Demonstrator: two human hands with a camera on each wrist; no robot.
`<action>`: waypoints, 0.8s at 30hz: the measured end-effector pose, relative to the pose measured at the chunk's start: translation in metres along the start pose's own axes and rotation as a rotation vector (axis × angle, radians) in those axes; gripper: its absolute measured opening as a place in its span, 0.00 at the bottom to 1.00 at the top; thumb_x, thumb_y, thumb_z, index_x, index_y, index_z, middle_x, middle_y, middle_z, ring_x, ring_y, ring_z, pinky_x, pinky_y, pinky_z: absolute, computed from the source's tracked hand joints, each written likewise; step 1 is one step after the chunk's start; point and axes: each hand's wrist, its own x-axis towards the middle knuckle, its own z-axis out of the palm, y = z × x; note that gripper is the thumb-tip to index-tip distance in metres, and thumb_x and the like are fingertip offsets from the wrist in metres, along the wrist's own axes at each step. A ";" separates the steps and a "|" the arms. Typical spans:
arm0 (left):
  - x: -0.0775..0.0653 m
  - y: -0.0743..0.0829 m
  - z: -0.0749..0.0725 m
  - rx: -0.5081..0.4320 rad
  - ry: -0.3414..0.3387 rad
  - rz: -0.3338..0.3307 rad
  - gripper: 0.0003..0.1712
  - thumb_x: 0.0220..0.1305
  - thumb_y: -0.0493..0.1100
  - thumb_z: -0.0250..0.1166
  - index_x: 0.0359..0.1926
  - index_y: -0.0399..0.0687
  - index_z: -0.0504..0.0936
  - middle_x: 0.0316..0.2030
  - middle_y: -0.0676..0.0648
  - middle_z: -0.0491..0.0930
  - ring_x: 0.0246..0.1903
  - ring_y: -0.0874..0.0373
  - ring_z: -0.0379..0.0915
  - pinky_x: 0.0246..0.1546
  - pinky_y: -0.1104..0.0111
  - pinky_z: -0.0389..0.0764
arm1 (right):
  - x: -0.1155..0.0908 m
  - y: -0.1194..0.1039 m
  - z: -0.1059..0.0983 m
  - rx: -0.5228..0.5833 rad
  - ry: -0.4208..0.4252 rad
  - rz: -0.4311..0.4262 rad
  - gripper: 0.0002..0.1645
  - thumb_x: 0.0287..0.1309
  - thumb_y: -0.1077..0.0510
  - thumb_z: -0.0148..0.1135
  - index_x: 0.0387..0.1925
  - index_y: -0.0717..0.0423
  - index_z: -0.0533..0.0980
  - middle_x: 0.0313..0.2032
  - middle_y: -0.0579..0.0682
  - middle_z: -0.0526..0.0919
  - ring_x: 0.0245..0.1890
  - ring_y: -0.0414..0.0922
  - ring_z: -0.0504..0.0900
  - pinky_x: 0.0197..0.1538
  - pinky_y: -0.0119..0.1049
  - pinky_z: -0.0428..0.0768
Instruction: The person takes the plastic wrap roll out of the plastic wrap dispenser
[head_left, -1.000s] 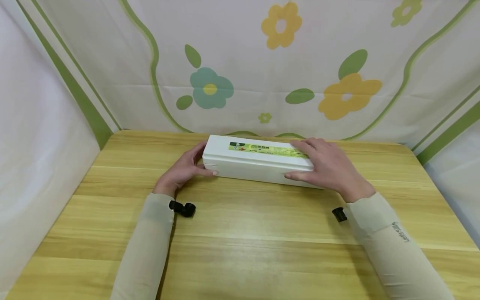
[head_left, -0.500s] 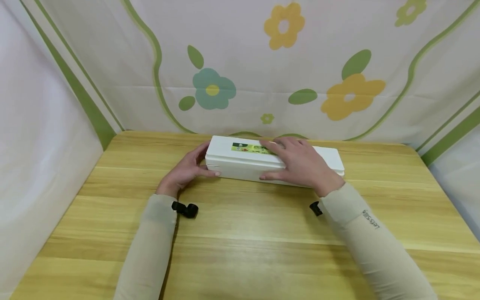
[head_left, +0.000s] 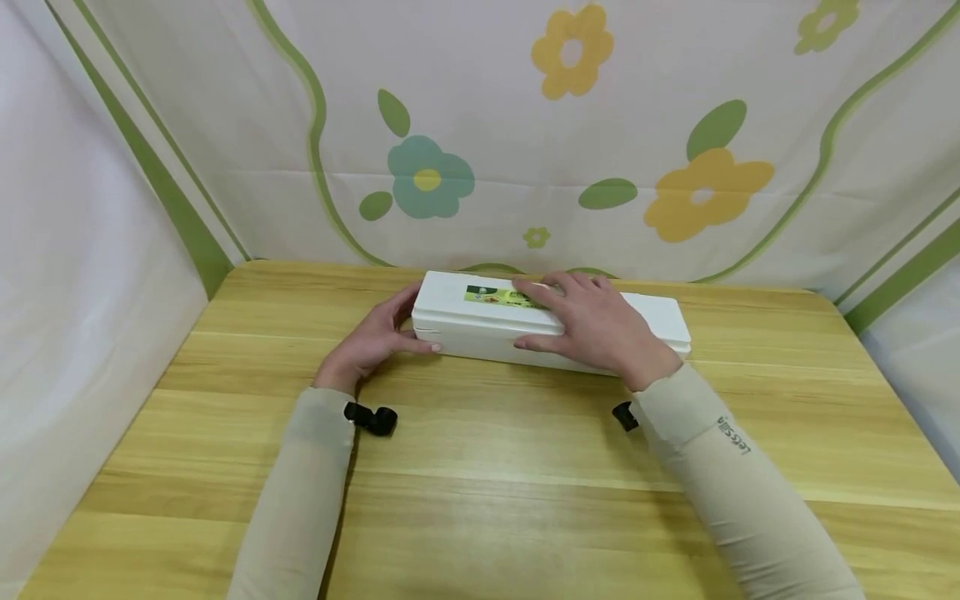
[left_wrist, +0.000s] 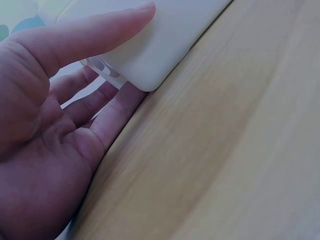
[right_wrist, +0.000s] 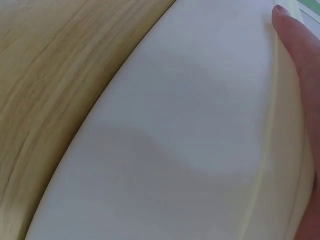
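Two bare hands share one long white box, which lies on the desk [head_left: 480,500] between them. The left hand [head_left: 375,333] holds the box [head_left: 480,340] by its near end: one thumb lies along the front face, while the other fingers reach round the end, with the fingertips out of sight. Under that palm, in the left wrist view, is one hollow-looking recess in the box's end; what it contains cannot be made out.

The right hand [head_left: 600,325] grasps the same box from above, its thumb on the front and its fingers spread over the top. Just beyond its fingertips, toward the left hand, shows part of one yellow-green label [head_left: 487,295]; the rest is covered. On the other side of this hand, the box's far end sticks out bare.

Behind each hand comes one pale sleeve, two in all; the right sleeve [head_left: 742,492] bears one line of handwriting. Two black mounts sit at the wrists, one beside the left cuff [head_left: 371,419] and one beside the right [head_left: 626,415]. Beyond both hands hangs a white curtain [head_left: 495,117] printed with five flowers and four leaves.
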 end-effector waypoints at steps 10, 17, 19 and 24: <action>-0.001 -0.002 -0.001 -0.040 -0.003 0.001 0.61 0.53 0.26 0.82 0.84 0.59 0.64 0.78 0.47 0.69 0.76 0.47 0.63 0.71 0.54 0.78 | -0.003 0.004 -0.018 -0.041 0.176 -0.091 0.50 0.61 0.24 0.69 0.80 0.31 0.68 0.66 0.55 0.81 0.64 0.58 0.81 0.63 0.59 0.75; -0.002 -0.005 -0.003 -0.079 -0.030 0.015 0.61 0.54 0.23 0.79 0.84 0.55 0.62 0.79 0.45 0.67 0.76 0.47 0.64 0.62 0.69 0.84 | -0.014 0.017 -0.029 0.023 0.105 0.038 0.48 0.68 0.28 0.66 0.83 0.31 0.62 0.71 0.57 0.76 0.69 0.61 0.76 0.66 0.61 0.72; -0.002 -0.004 -0.003 -0.087 -0.030 0.017 0.61 0.53 0.22 0.79 0.84 0.55 0.62 0.79 0.46 0.67 0.77 0.48 0.63 0.61 0.70 0.84 | -0.019 0.026 -0.030 0.035 0.102 0.073 0.48 0.69 0.30 0.66 0.84 0.32 0.62 0.71 0.57 0.75 0.69 0.61 0.76 0.65 0.61 0.71; -0.004 -0.001 -0.004 -0.085 -0.047 0.021 0.62 0.53 0.23 0.79 0.84 0.56 0.62 0.79 0.46 0.67 0.78 0.48 0.63 0.62 0.70 0.84 | -0.036 0.049 -0.033 0.042 0.109 0.132 0.47 0.70 0.33 0.66 0.84 0.34 0.62 0.71 0.59 0.75 0.67 0.62 0.76 0.64 0.63 0.71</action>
